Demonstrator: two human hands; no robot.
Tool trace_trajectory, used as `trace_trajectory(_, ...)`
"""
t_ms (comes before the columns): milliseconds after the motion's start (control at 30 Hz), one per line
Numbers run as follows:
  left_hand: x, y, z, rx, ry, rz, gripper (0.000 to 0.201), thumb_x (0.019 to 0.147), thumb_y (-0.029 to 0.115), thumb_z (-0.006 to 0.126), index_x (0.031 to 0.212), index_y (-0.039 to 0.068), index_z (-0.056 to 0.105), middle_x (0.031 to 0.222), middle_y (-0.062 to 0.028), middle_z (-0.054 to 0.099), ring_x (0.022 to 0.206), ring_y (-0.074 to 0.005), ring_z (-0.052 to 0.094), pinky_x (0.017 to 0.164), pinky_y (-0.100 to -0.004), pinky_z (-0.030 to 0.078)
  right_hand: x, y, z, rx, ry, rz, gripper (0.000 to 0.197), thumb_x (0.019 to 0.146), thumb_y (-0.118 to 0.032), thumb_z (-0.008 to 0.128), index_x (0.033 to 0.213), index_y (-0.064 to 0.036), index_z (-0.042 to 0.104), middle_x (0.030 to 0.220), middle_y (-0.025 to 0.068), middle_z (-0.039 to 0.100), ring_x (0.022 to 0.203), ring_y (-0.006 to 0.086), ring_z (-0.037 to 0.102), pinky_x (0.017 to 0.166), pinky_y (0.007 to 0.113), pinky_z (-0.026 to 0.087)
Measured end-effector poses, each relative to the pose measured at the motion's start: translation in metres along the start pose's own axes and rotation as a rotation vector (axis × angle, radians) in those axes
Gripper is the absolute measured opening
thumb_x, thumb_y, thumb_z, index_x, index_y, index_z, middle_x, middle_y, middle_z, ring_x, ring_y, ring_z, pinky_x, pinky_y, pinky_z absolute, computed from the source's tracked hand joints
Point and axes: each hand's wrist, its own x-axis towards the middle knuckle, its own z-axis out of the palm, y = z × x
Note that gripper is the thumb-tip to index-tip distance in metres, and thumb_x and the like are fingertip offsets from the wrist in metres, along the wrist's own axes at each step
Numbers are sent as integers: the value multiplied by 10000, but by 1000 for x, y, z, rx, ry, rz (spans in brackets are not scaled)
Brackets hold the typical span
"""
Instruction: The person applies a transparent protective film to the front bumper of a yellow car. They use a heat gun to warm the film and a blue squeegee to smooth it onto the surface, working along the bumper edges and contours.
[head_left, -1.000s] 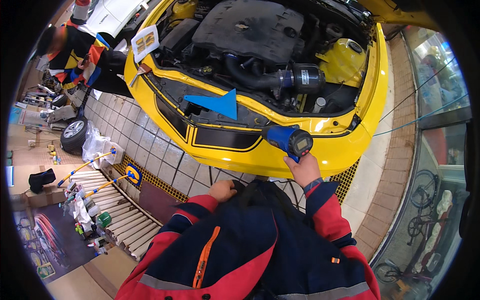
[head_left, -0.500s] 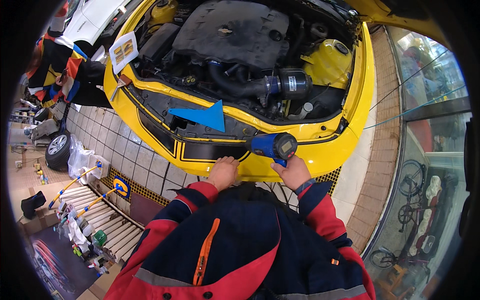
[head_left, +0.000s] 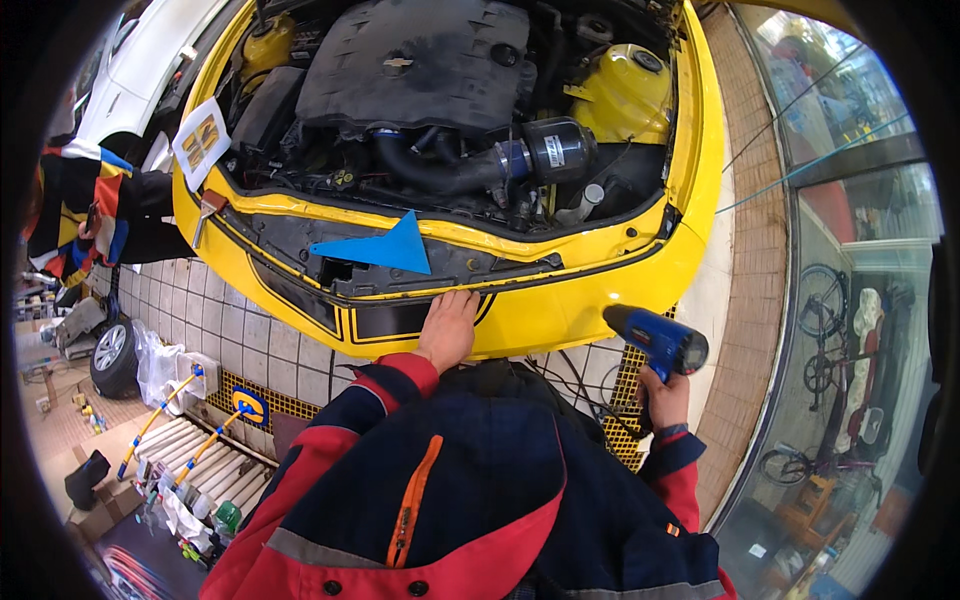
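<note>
My left hand (head_left: 447, 330) lies with its fingers stretched over the front of a yellow car (head_left: 560, 325). Its fingertips touch the right part of a black decal (head_left: 390, 321) with thin outlines. In my right hand (head_left: 664, 402) is a blue and black heat gun (head_left: 655, 335), gripped by its handle. The gun's nozzle points left towards the bodywork, a short way off the surface. On the black panel above the decal rests a flat blue plastic squeegee (head_left: 385, 246).
The engine bay (head_left: 410, 70) lies open. A scraper (head_left: 209, 208) and a paper sheet with pictures (head_left: 202, 145) rest on the car's left edge. Cables (head_left: 590, 390) hang near my right hand. Another person (head_left: 100, 210) stands at far left, near a wheel (head_left: 116, 358).
My right hand has swung the heat gun right and down, away from the decal. My left hand has slid slightly up and right on the bodywork. The whole view has shifted somewhat.
</note>
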Motion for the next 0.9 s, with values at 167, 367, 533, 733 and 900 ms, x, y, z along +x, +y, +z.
trace_trajectory(167, 11, -7, 9, -28, -70, -6, 464, 876, 60, 671, 1327, -46, 698, 1255, -187, 657, 1220, -389, 608, 1076, -481, 500, -19, 48, -47, -5, 177, 143, 148, 1000, -125, 790, 959, -14, 699, 718, 26, 676, 539, 132, 613, 493, 308, 466)
trace_trajectory(367, 24, -9, 13, 79, -162, 41, 415, 875, 55, 681, 1277, -45, 706, 1174, -185, 667, 1124, -392, 625, 1030, -480, 524, -27, 86, -60, 40, 216, 144, 202, 1001, -167, 796, 905, -19, 697, 689, 30, 677, 515, 128, 607, 481, 305, 460)
trace_trajectory(533, 29, -20, 0, -66, -227, -1, 473, 902, -3, 664, 1371, -44, 695, 1208, -207, 725, 1158, -413, 669, 1037, -477, 554, -33, 74, -48, 56, 165, 100, 183, 1004, -157, 781, 940, -9, 694, 680, 46, 672, 496, 141, 600, 471, 308, 457)
trace_trajectory(733, 6, -22, -2, -495, 73, -365, 336, 930, -49, 624, 1239, -25, 754, 1188, -229, 768, 1115, -434, 733, 990, -473, 595, -32, 15, 4, 161, -50, -21, 141, 1024, -136, 767, 1061, -19, 697, 771, 31, 683, 581, 131, 629, 517, 301, 481)
trace_trajectory(900, -20, -6, 2, -240, -57, -122, 305, 902, 18, 672, 1189, 14, 775, 1138, -174, 725, 1112, -412, 683, 973, -523, 555, 8, -54, 78, -199, -448, -188, 321, 1003, -260, 811, 1154, 9, 723, 777, 134, 735, 647, 262, 730, 634, 414, 583)
